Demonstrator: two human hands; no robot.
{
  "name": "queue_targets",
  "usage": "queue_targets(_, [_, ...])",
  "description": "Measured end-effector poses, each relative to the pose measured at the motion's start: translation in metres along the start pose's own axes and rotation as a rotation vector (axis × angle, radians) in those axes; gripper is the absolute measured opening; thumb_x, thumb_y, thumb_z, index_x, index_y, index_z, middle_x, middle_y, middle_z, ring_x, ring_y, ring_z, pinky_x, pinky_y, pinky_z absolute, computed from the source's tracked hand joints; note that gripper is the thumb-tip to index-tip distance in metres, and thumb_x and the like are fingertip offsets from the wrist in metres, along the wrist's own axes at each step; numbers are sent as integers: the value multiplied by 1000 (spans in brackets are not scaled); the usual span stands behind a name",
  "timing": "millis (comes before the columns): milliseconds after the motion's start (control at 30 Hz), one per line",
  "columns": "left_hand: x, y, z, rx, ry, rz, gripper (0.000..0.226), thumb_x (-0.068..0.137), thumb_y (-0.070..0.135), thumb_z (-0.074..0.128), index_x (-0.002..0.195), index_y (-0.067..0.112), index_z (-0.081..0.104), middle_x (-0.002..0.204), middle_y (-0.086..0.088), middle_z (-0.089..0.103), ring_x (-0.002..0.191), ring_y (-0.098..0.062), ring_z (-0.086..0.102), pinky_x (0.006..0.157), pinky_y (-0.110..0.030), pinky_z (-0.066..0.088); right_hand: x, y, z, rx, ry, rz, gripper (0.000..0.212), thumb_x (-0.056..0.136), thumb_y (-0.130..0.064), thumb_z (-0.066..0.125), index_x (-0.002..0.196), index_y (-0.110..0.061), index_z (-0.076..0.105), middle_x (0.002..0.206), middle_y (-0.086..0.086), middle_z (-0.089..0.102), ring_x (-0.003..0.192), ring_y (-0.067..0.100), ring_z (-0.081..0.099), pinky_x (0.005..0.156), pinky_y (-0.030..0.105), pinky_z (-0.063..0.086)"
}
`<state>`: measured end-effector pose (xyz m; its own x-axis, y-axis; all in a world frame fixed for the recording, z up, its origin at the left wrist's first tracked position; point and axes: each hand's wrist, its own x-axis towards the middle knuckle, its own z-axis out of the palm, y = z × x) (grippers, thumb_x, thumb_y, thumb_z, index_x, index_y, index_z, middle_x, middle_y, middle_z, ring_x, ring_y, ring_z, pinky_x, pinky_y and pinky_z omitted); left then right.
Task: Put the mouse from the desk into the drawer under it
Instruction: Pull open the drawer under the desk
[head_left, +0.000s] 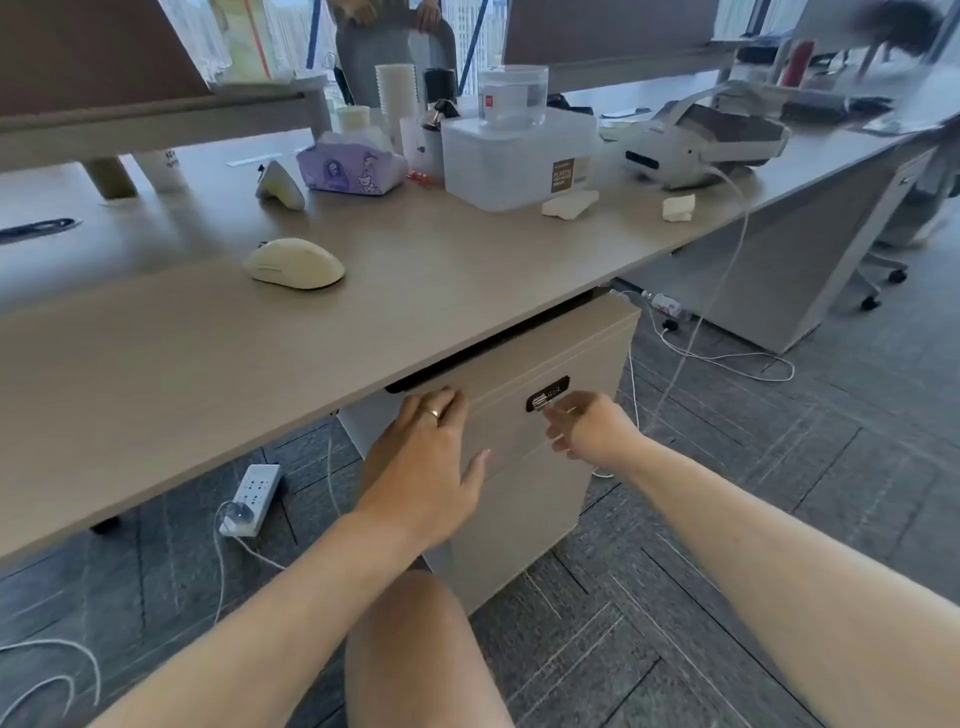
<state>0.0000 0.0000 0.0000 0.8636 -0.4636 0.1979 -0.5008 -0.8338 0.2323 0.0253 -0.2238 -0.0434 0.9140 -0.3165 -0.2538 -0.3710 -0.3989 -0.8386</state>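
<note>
A cream mouse (296, 262) lies on the beige desk (156, 374), left of centre and untouched. Under the desk's edge stands a beige drawer cabinet (524, 509); its top drawer (511, 415) looks closed. My left hand (426, 462) lies flat against the drawer front, fingers together, with the fingertips at the dark handle slot (415, 383) along its top. My right hand (587, 428) pinches a small key (545, 408) that sits in the dark lock plate (548, 393).
A white vertical mouse (280, 184), purple tissue pack (350, 163), clear plastic boxes (519, 156) and a white headset (696, 143) crowd the back of the desk. A power strip (252, 499) and white cables lie on the floor. My knee (415, 649) is below the cabinet.
</note>
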Motion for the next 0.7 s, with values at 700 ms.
queue_targets(700, [11, -3, 3, -30, 90, -2, 50, 102, 36, 44, 147, 15, 49, 150, 1, 49, 140, -13, 34, 103, -29, 42, 4, 4, 22, 608, 57, 206, 17, 98, -20, 54, 85, -11, 61, 66, 4, 55, 54, 16, 50, 54, 24, 46])
